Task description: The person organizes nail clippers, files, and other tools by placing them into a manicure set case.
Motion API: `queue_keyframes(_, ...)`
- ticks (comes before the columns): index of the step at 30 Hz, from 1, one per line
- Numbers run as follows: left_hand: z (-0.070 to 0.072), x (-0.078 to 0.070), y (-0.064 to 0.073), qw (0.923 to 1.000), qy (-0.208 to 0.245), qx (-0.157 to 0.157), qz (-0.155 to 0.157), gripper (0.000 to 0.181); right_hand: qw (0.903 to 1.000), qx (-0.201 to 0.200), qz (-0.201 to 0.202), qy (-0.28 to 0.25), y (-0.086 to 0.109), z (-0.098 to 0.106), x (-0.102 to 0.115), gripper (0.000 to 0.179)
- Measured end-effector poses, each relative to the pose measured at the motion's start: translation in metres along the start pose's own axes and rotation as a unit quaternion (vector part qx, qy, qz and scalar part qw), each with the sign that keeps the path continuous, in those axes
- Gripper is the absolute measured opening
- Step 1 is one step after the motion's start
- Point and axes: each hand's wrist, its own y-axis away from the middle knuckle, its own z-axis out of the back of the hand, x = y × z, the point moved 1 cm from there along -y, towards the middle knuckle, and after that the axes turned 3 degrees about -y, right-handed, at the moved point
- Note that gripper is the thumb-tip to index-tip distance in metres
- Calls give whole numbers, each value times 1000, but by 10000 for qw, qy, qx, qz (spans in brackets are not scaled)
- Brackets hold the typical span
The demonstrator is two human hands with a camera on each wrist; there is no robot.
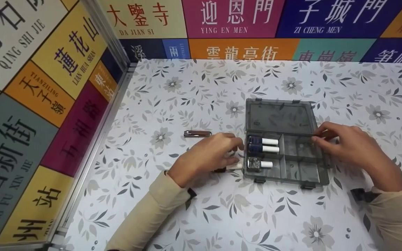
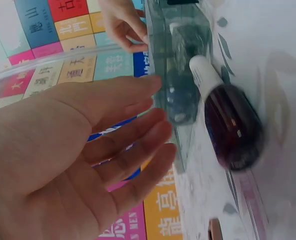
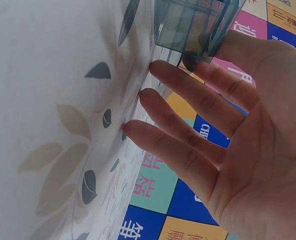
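Note:
A grey see-through storage box [image 1: 298,176] lies with its lid [image 1: 279,116] folded back. Two dark blue nail polish bottles [image 1: 255,149] with white caps lie in its upper left compartment, and a glittery nail polish bottle [image 1: 254,164] in the lower left one. My left hand [image 1: 209,151] hovers at the box's left side, fingers loosely bent and holding nothing. Beside it on the table lies a dark red nail polish bottle [image 2: 232,127], its white cap toward the box. With thumb and index finger, my right hand [image 1: 349,146] pinches the box's right edge near the hinge; its other fingers are spread.
A nail clipper [image 1: 197,133] lies left of the box, beyond my left hand. The table has a white leaf-and-flower cover [image 1: 236,205]. Coloured sign panels [image 1: 232,17] stand along the back and left, with a metal frame [image 1: 92,139] at the left edge.

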Motion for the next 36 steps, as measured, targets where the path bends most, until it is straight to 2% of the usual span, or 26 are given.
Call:
queue_keyframes(3,1,7,9,9994,246,203,108,25,10000,17,-26,-19,0,0,0,20)
queue_keyframes(9,2,19,23,9968,651,445,128,24,9999,52,-85,-41,-1,0,0,21)
queue_keyframes(18,-2,27,27,9899,1261,653,-12,19,10000,-10,-57,-23,0,0,0,20)
queue_keyframes(28,-3,25,29,9880,1280,853,-112,18,10000,23,-69,-60,1,0,0,21)
queue_keyframes(36,-5,24,28,9908,1092,783,-152,17,9999,36,-138,-28,1,0,0,23)
